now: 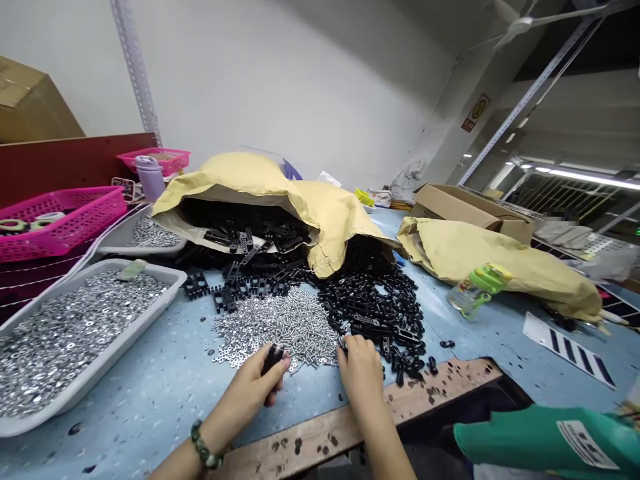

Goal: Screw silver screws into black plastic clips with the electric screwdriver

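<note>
Left grip [246, 388] closed on a black plastic bracket [273, 359], long axis tilting far; right grip [359, 373] nearer the black bracket pile [373, 303], its closure unclear.

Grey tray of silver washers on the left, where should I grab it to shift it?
Grip the grey plastic tray by the raised long rim nearest your left hand, coming from the right: that rim stands clear of the blue table top, and the heaped washers suggest weight, so use both hands.
</note>
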The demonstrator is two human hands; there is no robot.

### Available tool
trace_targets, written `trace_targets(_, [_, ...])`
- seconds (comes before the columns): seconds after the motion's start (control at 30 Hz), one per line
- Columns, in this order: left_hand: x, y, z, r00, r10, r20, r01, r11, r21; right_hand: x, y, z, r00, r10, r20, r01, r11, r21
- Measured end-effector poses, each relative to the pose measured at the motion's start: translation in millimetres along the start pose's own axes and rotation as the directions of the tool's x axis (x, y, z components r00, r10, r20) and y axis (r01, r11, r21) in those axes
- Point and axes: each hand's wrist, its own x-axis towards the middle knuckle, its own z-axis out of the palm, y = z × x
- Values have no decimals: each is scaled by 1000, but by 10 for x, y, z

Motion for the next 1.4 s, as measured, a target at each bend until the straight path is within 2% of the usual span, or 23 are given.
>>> trace_targets(0.07, [-72,-48,-42,1000,11,29,-13,997,80,66,99,63,1000,-18,19,18,1000,-20])
trace_targets(0.13, [-141,-63,-88,998,16,61,-22,994,105,63,67,50,998,-57,31,56,998,25])
trace_targets(0.2, [-200,-50,-136,996,12,84,-26,986,166,-8,-80,-41,991,-122,47,110,973,202])
trace_targets(0.23, [-226,-39,-159,996,24,86,-43,974,221,-61,-183,-104,984,-166,61,137,932,336])
trace_targets(0.3, [-274,-19,-197,992,86,90,-112,935,336,-179,-409,-228,957,-278,88,174,788,590])
trace_targets(0.37, [-319,-8,-224,980,165,106,-195,889,415,-285,-612,-310,916,-388,105,204,674,710])
trace_targets(0.47, [-387,-6,-256,968,212,131,-249,830,500,-388,-796,-334,868,-481,123,240,624,743])
trace_targets(0.63, [-526,-35,-322,962,238,133,-266,710,653,-455,-868,-352,811,-562,161,281,617,735])
trace_targets(0.77, [-670,-109,-383,961,216,170,-272,667,693,-516,-894,-356,772,-572,277,169,605,778])
trace_targets(0.83, [-729,-147,-450,968,194,158,-249,693,676,-544,-891,-280,789,-518,331,86,626,775])
trace_targets(0.9, [-765,-172,-548,983,163,88,-181,744,643,-557,-877,-143,836,-431,340,52,679,732])
trace_targets(1.0, [-777,-176,-703,992,117,-39,-73,808,584,-556,-874,103,893,-361,270,145,797,586])
trace_targets(1.13, [-755,-163,-800,991,94,-92,-26,827,562,-573,-939,283,895,-374,242,242,864,442])
trace_targets(1.2, [-726,-160,-806,991,105,-86,-41,839,543,-598,-964,280,889,-379,258,233,858,458])
trace_targets(1.3, [-629,-159,-793,979,202,-43,-153,851,503,-642,-931,227,907,-340,250,166,832,529])
trace_targets(1.4, [-479,-168,-738,949,311,54,-289,788,543,-693,-834,178,942,-263,207,89,793,603])
